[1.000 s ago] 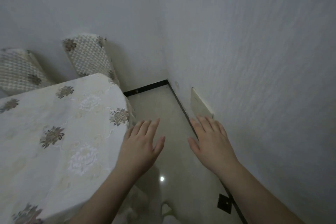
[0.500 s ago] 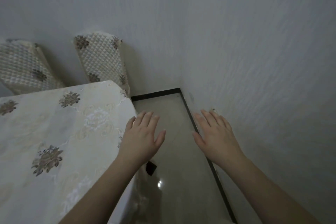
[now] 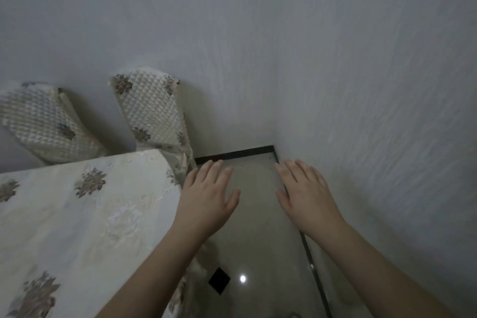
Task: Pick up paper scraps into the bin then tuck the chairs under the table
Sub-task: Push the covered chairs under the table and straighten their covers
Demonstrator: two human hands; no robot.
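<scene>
Floor strip (image 3: pixel 260 227) between table (image 3: pixel 77 214) edge, wall (image 3: pixel 374 137)

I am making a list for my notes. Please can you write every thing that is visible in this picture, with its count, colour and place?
chair backs: two, cream quilted covers with brown flower patches, far left against the back wall, behind the table.
table: one, under a cream tablecloth with brown and white flowers, left.
floor: one, glossy pale tile with a light reflection, centre.
dark floor inlay: one, black diamond, low centre.
baseboard: black strip, along both walls.
walls: two, grey-white textured, meeting in a corner.
left hand: one, fingers straight, at the table corner.
right hand: one, fingers straight, near the right wall.
</scene>
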